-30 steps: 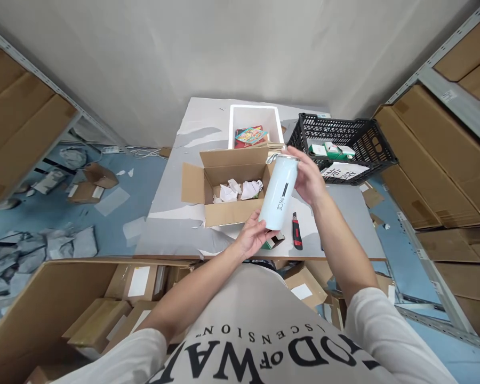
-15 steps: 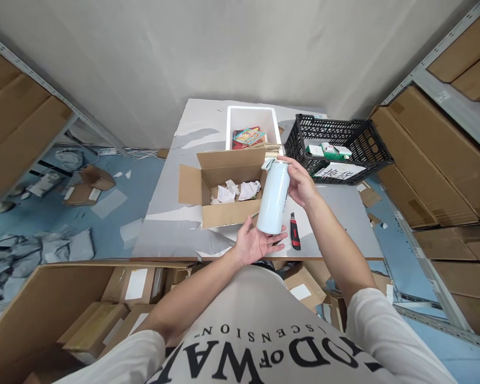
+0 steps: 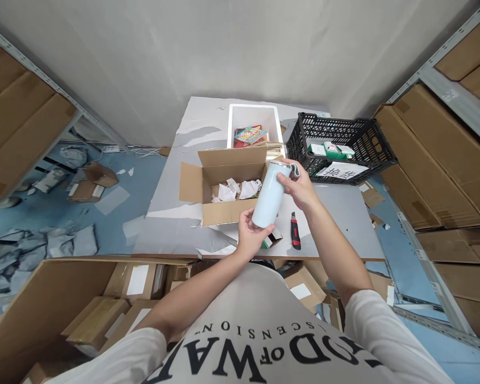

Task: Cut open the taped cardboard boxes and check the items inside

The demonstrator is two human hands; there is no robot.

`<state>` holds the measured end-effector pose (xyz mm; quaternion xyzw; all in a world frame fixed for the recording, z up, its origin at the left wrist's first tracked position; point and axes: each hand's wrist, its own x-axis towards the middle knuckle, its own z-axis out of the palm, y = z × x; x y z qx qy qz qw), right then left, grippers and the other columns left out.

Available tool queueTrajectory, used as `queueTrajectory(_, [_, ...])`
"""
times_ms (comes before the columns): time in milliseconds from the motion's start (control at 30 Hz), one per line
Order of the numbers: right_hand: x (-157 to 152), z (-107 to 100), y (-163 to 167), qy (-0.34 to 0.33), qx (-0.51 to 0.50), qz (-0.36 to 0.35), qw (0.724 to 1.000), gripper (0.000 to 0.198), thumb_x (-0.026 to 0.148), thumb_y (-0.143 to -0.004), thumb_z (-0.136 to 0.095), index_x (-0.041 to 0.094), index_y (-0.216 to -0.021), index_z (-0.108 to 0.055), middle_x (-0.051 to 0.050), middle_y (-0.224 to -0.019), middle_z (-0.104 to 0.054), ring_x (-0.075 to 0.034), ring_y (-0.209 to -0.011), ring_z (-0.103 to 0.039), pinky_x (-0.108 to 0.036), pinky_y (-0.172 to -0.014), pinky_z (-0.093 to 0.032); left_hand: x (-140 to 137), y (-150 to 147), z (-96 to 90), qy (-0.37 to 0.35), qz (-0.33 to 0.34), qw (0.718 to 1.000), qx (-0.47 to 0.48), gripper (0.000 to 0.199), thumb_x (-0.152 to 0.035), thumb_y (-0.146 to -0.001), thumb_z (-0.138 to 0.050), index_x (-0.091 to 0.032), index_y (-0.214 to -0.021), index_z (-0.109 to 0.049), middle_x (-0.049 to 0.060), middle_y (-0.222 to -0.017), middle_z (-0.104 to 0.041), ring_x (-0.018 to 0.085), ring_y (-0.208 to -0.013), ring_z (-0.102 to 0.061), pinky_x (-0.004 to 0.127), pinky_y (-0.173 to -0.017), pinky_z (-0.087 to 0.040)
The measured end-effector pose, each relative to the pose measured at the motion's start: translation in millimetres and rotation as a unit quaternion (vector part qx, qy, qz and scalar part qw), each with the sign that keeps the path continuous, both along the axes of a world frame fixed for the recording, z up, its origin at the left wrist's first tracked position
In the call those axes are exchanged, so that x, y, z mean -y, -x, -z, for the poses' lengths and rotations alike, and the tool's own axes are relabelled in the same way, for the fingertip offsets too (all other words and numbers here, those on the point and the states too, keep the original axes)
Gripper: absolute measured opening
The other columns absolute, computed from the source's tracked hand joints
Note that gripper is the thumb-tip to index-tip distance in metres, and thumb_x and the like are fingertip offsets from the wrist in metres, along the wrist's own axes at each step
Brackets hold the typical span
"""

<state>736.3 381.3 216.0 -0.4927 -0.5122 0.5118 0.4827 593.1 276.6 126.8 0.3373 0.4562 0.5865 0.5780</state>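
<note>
In the head view, I watched two bare hands hold a pale-blue cylindrical bottle with a silver rim [image 3: 269,197] tilted in the centre of the frame, its top leaning toward the upper right. The left hand [image 3: 253,234] cupped the base, thumb in front and fingers at the far side; the right hand [image 3: 301,188] gripped the upper end, its thumb across the front, beside a pale carrying loop [image 3: 295,170].

Just left of centre, I saw an open brown cardboard box [image 3: 224,214] with crumpled white paper [image 3: 227,193] inside. Below the bottle, a small green-and-white box [image 3: 272,239] lay partly hidden by the left hand. To its right, a red-and-black utility knife [image 3: 295,232] lay on the light-grey tabletop [image 3: 340,224]. Toward the upper centre stood a white foam box [image 3: 270,120] containing colourful flat items [image 3: 251,135]; right of it, a black plastic crate [image 3: 300,141] bore a white handwritten sign [image 3: 343,170].
</note>
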Motion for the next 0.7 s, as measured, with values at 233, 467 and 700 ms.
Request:
queueTrajectory(233, [-9,18,-8,0.029,-0.108,-0.019,0.994,0.060,0.047,-0.060,-0.081,0.028,-0.113,-0.060,-0.001,-0.099,-0.068,-0.019,-0.083,-0.065,-0.032,-0.067,-0.056,11,9,-2.3,0.054,0.107,0.983,0.141,0.077,-0.057,-0.055,-0.082,-0.025,-0.114,-0.045,0.010,-0.134,-0.050,0.029,-0.123,-0.052,0.046,-0.098,-0.048])
queueTrajectory(467, [-11,23,-11,0.011,-0.163,-0.061,0.985,0.066,0.050,-0.060,-0.082,0.030,-0.118,-0.060,-0.001,-0.108,-0.069,-0.020,-0.091,-0.067,-0.035,-0.078,-0.056,14,20,-11.0,0.223,0.227,0.886,0.337,0.052,-0.054,-0.086,-0.056,-0.014,-0.119,-0.055,0.016,-0.120,-0.065,0.030,-0.120,-0.059,0.047,-0.107,-0.042])
queueTrajectory(700, [-12,22,-29,-0.076,0.001,-0.056,0.996,0.076,0.073,-0.072,-0.060,0.034,-0.136,-0.044,-0.007,-0.131,-0.058,-0.025,-0.112,-0.060,-0.045,-0.089,-0.053,14,17,-2.4,0.165,0.128,0.927,0.313,0.044,-0.030,-0.072,-0.078,-0.021,-0.109,-0.056,0.004,-0.111,-0.068,0.021,-0.105,-0.066,0.046,-0.105,-0.045])
